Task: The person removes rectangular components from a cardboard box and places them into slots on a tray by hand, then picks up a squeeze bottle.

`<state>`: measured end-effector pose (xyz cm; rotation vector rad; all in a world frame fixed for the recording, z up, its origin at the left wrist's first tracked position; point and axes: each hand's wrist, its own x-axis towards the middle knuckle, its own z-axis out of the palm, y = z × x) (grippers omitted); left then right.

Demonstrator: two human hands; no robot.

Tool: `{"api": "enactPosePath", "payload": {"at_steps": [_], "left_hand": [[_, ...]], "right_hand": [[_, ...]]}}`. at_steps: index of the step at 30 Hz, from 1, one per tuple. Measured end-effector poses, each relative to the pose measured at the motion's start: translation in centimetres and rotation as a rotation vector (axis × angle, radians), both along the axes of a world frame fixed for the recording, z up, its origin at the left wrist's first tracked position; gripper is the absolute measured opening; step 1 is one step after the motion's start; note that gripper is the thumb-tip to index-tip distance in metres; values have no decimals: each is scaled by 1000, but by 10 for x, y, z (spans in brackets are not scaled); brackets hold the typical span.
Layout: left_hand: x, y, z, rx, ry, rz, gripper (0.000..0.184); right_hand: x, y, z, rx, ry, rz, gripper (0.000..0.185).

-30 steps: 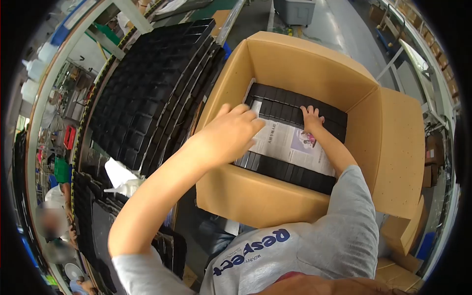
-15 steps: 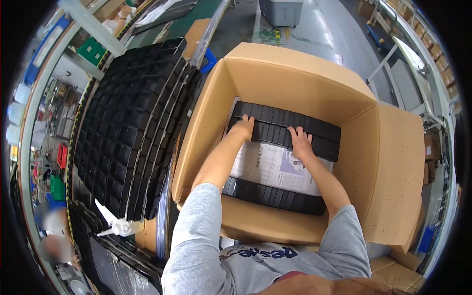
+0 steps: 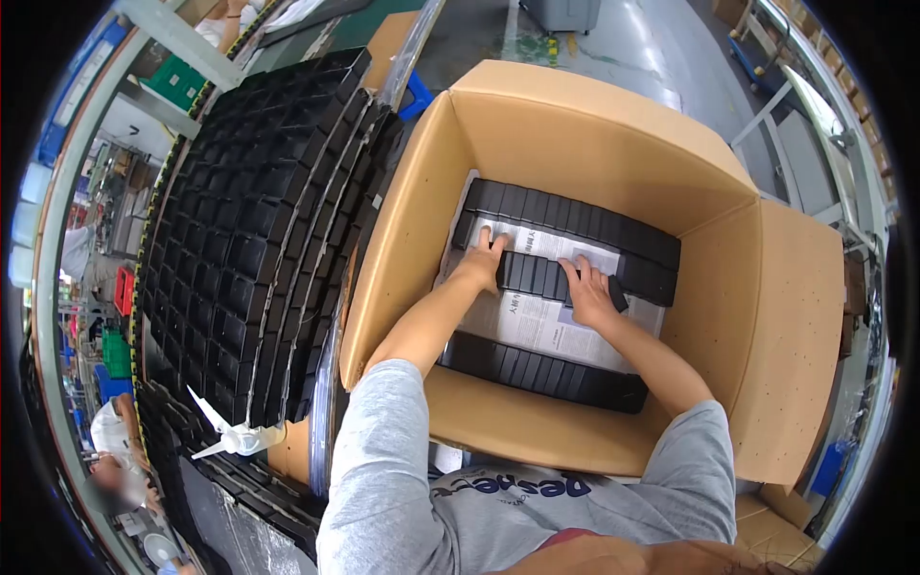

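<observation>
Inside a large open cardboard box [image 3: 604,125], my left hand [image 3: 481,264] and my right hand [image 3: 590,295] grip the two ends of a short row of black rectangular blocks [image 3: 530,275]. The row lies over printed newspaper [image 3: 551,333], apart from the other rows; whether it is lifted I cannot tell. Along the box's far side stand black blocks in a long row [image 3: 565,213], with a few more in front of its right end. Another black row [image 3: 546,374] runs along the near side. My fingers and palms partly hide the held row's ends.
Left of the box leans a tall stack of black compartmented trays [image 3: 230,201]. A white small fan [image 3: 244,439] is in front of it. A blue stool [image 3: 416,98] and a grey bin [image 3: 562,13] are beyond. Another person [image 3: 120,431] is at the far left.
Both hands have drawn the short row of blocks towards me, away from the far row. Newspaper now shows in the gap between them. The view has shifted slightly.
</observation>
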<state>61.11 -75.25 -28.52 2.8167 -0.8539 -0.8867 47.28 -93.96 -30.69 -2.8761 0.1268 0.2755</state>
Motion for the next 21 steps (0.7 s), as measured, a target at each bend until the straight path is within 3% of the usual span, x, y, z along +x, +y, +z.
{"api": "enactPosePath", "payload": {"at_steps": [1, 3, 6, 8, 11, 16, 21], "left_hand": [[-2, 1, 3, -26, -24, -13, 105], [0, 2, -17, -64, -5, -54, 104], [1, -6, -51, -40, -36, -77, 101], [7, -11, -57, 6, -48, -70, 96], [12, -16, -18, -10, -52, -58, 92], [6, -18, 103, -201, -283, 3, 82], [-8, 2, 210, -289, -518, 56, 78]], "right_hand": [[-3, 3, 3, 9, 15, -22, 87], [4, 2, -28, 48, 87, -84, 104], [9, 4, -13, 136, 127, -118, 103], [12, -4, -31, 124, 35, -127, 98], [19, -8, 5, 174, 85, -137, 87], [53, -39, 69, 115, -189, 0, 86], [47, -19, 195, 114, -408, 102, 81]]}}
